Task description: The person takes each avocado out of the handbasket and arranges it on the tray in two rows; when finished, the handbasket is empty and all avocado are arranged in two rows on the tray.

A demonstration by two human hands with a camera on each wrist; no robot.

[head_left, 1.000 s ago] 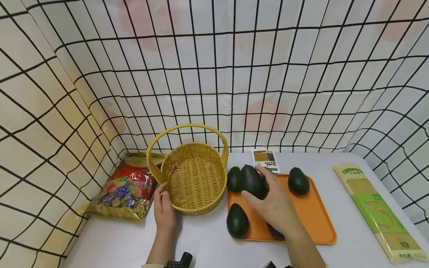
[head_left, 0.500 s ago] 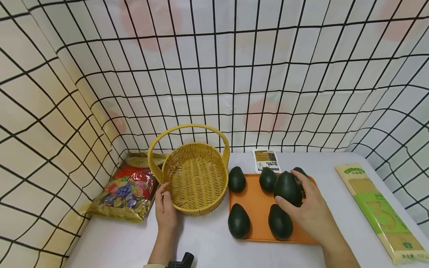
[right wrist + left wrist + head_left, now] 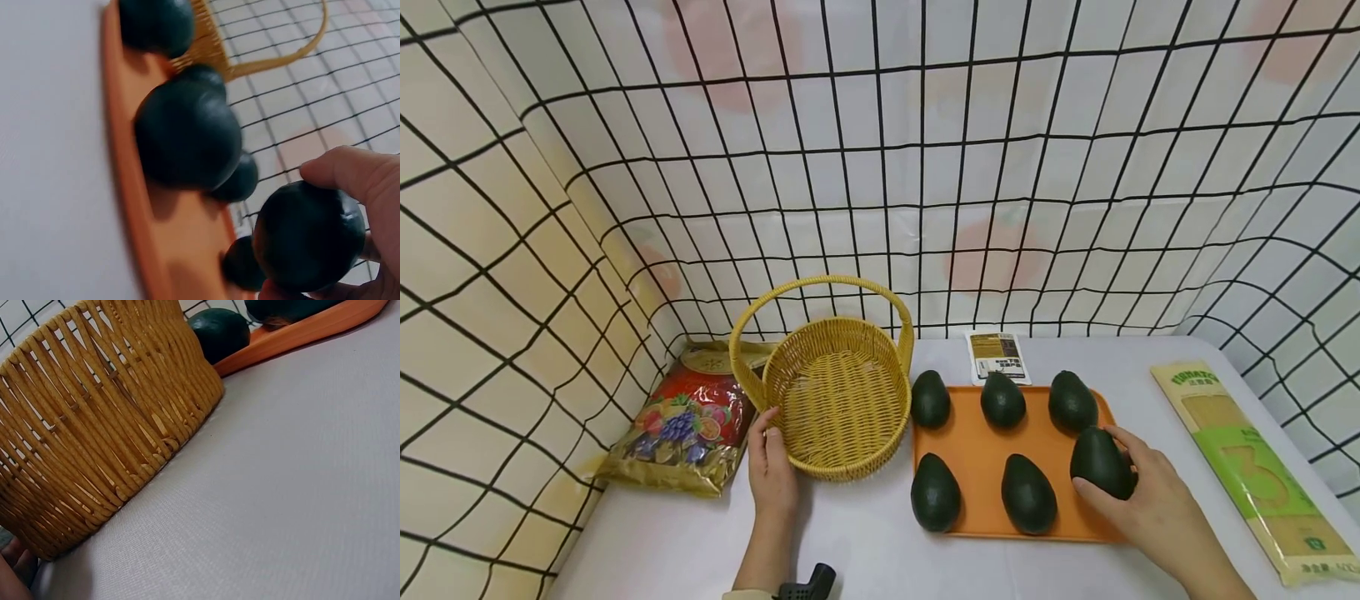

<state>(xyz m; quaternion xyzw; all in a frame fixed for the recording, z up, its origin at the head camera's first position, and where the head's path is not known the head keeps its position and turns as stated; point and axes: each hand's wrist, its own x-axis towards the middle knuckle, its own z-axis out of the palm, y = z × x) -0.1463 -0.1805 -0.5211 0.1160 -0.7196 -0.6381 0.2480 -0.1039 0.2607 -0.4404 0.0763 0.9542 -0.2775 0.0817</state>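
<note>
My right hand (image 3: 1157, 500) grips a dark green avocado (image 3: 1100, 462) between thumb and fingers, over the right side of an orange tray (image 3: 977, 446). In the right wrist view the held avocado (image 3: 309, 236) hangs near the tray's end. Other avocados stand on the tray in two rows, among them a front middle one (image 3: 1028, 494) and a back right one (image 3: 1072, 402). My left hand (image 3: 771, 475) rests against the left outer side of a round yellow wicker basket (image 3: 838, 408) with a tall handle. The basket has nothing in it. Its woven wall (image 3: 106, 419) fills much of the left wrist view.
A red and gold bag with fruit pictures (image 3: 681, 425) lies left of the basket. Behind the tray is a small white and brown packet (image 3: 997, 358). A long noodle pack (image 3: 1251, 467) lies at the right. Black wire grid (image 3: 880, 208) encloses the back and sides.
My right hand has carried the avocado rightward and toward the front across the tray, from its back middle to its front right. The left hand and basket have stayed put.
</note>
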